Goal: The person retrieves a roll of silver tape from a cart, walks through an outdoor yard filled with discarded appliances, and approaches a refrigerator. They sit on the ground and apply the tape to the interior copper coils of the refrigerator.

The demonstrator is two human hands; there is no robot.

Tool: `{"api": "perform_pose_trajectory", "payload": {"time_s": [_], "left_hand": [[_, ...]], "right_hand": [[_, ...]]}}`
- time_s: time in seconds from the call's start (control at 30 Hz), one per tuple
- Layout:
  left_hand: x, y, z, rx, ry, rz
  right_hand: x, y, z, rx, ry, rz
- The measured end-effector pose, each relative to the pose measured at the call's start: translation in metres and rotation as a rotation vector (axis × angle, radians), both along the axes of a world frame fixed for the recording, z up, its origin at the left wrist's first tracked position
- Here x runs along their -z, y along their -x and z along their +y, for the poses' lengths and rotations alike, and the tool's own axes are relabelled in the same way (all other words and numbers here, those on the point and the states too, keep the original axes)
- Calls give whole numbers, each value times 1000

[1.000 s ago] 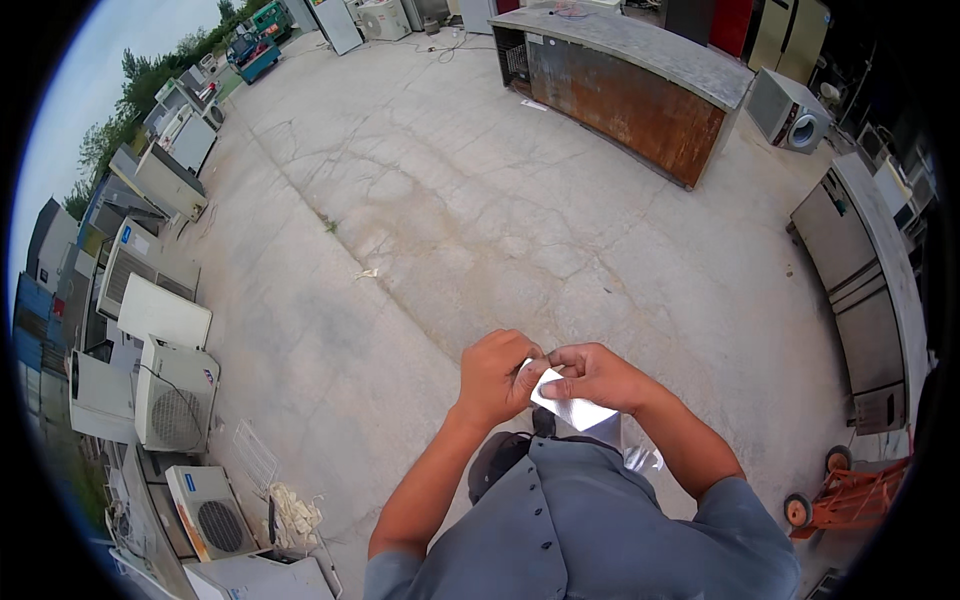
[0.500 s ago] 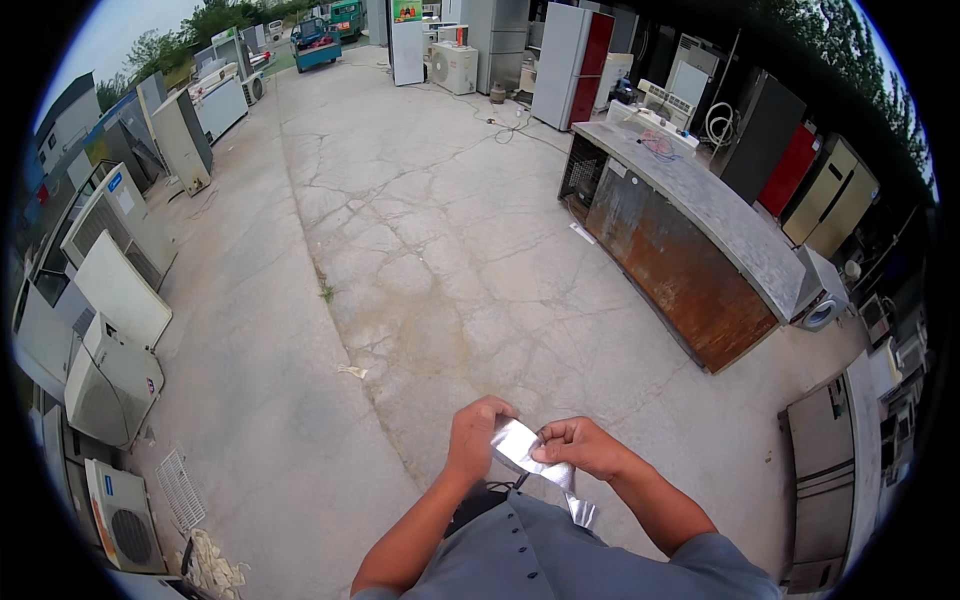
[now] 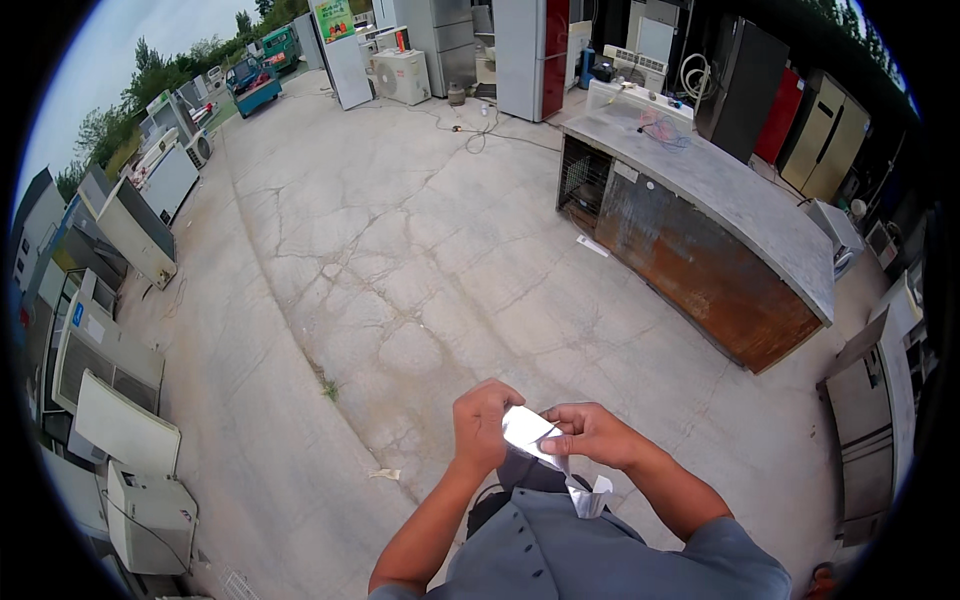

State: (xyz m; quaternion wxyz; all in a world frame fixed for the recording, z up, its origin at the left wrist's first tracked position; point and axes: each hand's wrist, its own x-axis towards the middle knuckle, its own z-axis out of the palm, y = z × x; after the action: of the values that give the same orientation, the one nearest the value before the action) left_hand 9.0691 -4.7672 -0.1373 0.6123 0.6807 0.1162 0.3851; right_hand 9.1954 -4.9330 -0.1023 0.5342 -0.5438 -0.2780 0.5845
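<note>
Cracked concrete yard (image 3: 250, 370); green poster (image 3: 334, 20) on white cabinet (image 3: 350, 75), blue label (image 3: 77, 314) at left, print too small. Silver foil strip (image 3: 528, 430) before shirt (image 3: 610, 562), left hand (image 3: 483, 422) and right hand (image 3: 592, 436) both pinching it.

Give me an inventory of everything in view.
Foil strip: one, silver, lower centre
Counter: one, grey with rusty front, right of centre
Wire tangle: one, red and blue, on the counter
Two-tone refrigerator: one, pale grey and red, top centre
Double-door refrigerator: one, gold, upper right
Outdoor air-conditioner units: several, whitish, left and top
Cargo vehicle: one, blue, upper left
Low cabinet: one, grey, right edge
Other appliances: too overlapped to count, mixed colours, edges
Grass tuft: one, green, left of centre
Shirt: one, grey, lower centre
Left hand: one, bare, holding foil strip
Right hand: one, bare, holding foil strip
</note>
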Motion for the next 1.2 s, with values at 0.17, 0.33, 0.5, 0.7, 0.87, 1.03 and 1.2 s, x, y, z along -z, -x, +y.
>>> {"api": "perform_pose_trajectory", "payload": {"time_s": [0.17, 0.33, 0.5, 0.7, 0.87, 1.03, 1.2], "left_hand": [[-7, -66, 157, -128, 399, 56], [-15, -114, 281, -153, 1073, -190], [19, -157, 398, -223, 1175, -227], [-2, -210, 567, -224, 43, 42], [-34, -272, 694, -269, -294, -64], [-22, -322, 795, -371, -251, -60], [3, -384, 897, -344, 479, -38]], "right_hand": [[-10, -80, 157, -41, -28, -104], [-22, -135, 302, -133, -52, -125], [-8, -187, 448, -237, 29, -99], [-11, -252, 614, -217, 151, -139], [-40, -304, 726, -189, 98, -120], [-38, -338, 816, -95, 56, -147], [-7, -390, 912, -17, -6, -49]]}}
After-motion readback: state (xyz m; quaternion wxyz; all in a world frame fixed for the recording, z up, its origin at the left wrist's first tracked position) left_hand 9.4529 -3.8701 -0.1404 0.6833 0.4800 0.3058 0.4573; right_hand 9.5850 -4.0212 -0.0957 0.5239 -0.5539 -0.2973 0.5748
